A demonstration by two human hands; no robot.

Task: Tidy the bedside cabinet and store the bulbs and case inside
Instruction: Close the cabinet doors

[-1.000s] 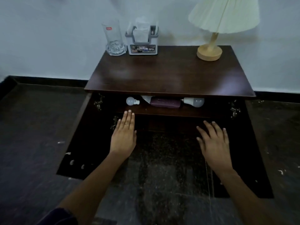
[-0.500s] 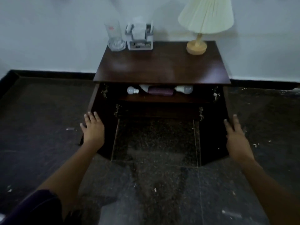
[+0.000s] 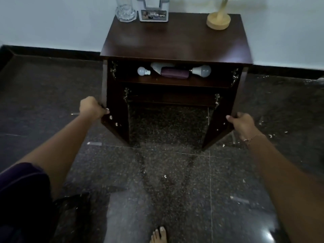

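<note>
Both hands have gone from lying flat against the doors half a second ago to clasping them, and my view has tipped down so the lamp's shade is almost cut off. On my feed the left hand curls its fingers round the free edge of the left door, while the right hand, a thin bracelet at its wrist, grasps the free edge of the right door with the thumb on the inner face. I see both doors standing partly open, angled out from the cabinet. On the upper shelf inside, the small bulb lies toward the left end, the purple case lies in the middle, and the larger bulb lies toward the right end with its base meeting the case. Something pale sits behind the case; I cannot tell what it is. On the cabinet's top, a glass stands at the back left corner, a tissue holder just beside it along the back edge, and the lamp at the back right corner. A bare foot shows at the bottom edge of my view on the dark speckled floor.
</note>
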